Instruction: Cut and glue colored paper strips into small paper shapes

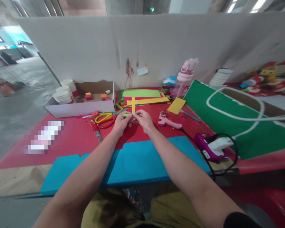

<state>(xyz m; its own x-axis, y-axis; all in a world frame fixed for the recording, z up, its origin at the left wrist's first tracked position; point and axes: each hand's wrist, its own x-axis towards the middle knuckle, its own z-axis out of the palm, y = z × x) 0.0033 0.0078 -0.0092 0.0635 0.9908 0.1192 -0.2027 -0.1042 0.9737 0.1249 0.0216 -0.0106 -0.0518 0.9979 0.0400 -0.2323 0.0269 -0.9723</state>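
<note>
My left hand (121, 123) is closed in a pinch, and a short green paper strip (125, 115) pokes out by its thumb. Close beside it, my right hand (143, 120) pinches the lower end of a yellow paper strip (133, 104), which points away from me. The fingertips of both hands meet over the red table cover, so where the two strips touch is hidden. Left of my hands lie scissors with yellow handles (101, 117) and scissors with red handles (109, 123). A pink glue gun (167, 121) rests to the right.
A white-sided box (79, 109) with paper cups (63, 95) and small paper rolls stands back left. Blue foam sheet (142, 161) lines the front edge. A green board (218, 120), a purple power strip (207, 147) with cables and a pink bottle (185, 76) are right.
</note>
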